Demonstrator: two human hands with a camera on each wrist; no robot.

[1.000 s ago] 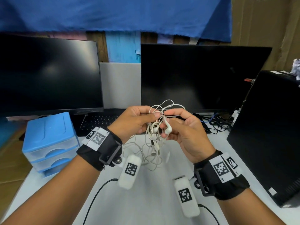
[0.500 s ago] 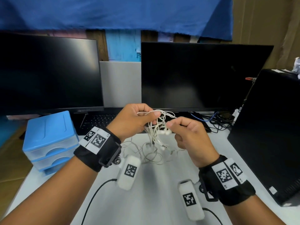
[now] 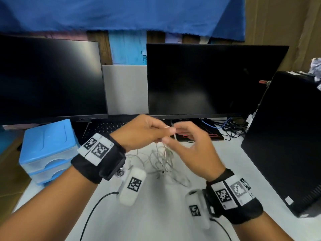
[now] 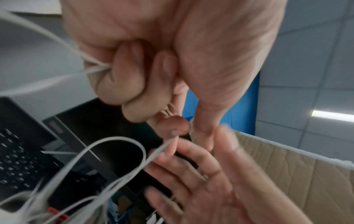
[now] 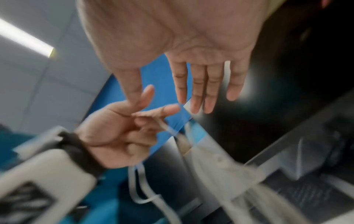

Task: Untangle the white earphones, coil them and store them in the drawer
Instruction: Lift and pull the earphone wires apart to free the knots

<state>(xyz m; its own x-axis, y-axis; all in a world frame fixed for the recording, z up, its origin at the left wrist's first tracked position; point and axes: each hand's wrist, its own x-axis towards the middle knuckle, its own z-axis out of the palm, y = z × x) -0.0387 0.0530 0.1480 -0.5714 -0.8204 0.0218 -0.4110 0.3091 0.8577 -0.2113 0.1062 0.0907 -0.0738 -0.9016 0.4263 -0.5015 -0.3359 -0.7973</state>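
The white earphones (image 3: 161,160) are a loose tangle; the top is held up and the rest trails onto the white table (image 3: 156,214). My left hand (image 3: 163,131) pinches the top of the cord between thumb and fingers, and the left wrist view shows strands (image 4: 91,68) caught in the curled fingers of my left hand (image 4: 153,91). My right hand (image 3: 180,136) is just to the right with fingers spread and straight, holding nothing. In the blurred right wrist view my right hand (image 5: 172,97) is open above hanging cord loops (image 5: 141,181). The blue drawer unit (image 3: 46,150) stands at the left, drawers closed.
Two dark monitors (image 3: 208,79) stand behind the hands, with a keyboard (image 3: 107,127) under them. A black computer tower (image 3: 286,136) stands on the table's right side. Black and blue cables (image 3: 229,127) lie at the back right. Wrist camera leads (image 3: 93,209) trail over the near table.
My right hand has let go of the earbud and opened its fingers. The tangle now hangs lower from my left hand, with more cord resting on the table.
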